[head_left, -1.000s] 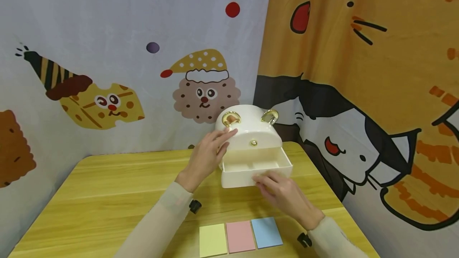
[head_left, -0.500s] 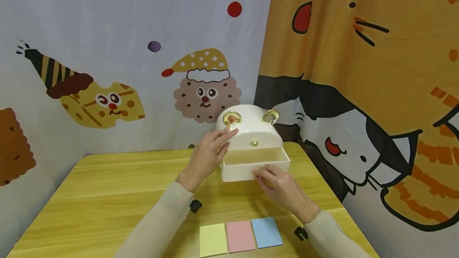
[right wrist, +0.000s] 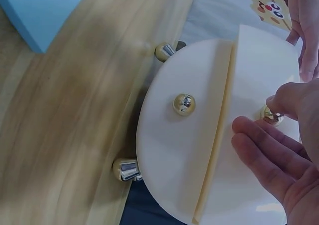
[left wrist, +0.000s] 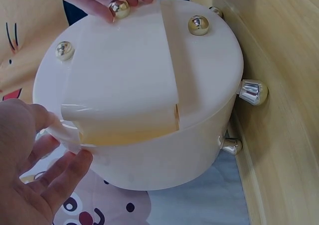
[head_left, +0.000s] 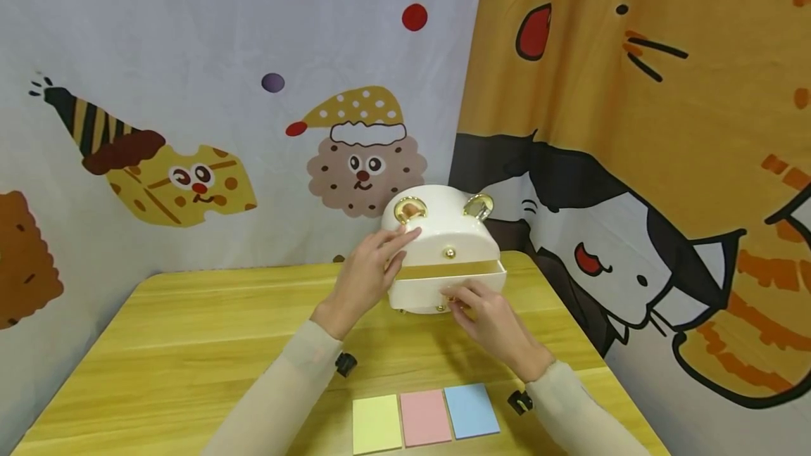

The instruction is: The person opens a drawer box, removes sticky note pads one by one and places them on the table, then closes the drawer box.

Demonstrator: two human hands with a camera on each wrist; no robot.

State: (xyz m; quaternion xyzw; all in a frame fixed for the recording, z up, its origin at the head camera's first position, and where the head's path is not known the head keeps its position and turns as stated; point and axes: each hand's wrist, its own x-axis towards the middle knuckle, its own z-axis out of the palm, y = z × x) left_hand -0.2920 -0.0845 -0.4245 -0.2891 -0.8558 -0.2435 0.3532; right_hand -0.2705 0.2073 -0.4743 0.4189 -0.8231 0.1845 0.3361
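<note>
A white rounded storage box with gold ear-shaped trims stands at the back of the table. Its middle drawer juts partly out of the front, and a strip of its inside shows above the front panel. With thumb and fingers my right hand pinches the gold knob of this drawer. My left hand rests on the box's upper left side, its fingers mostly straight. Another gold knob sits on the upper drawer front, and a lower knob shows on the panel beneath.
Yellow, pink and blue sticky-note pads lie in a row near the front of the wooden table. Printed curtains hang close behind and to the right of the box. Gold feet support the box.
The middle drawer has slid back into the box, leaving a narrower opening. My right hand has moved forward with it. The left hand has stayed on the box.
</note>
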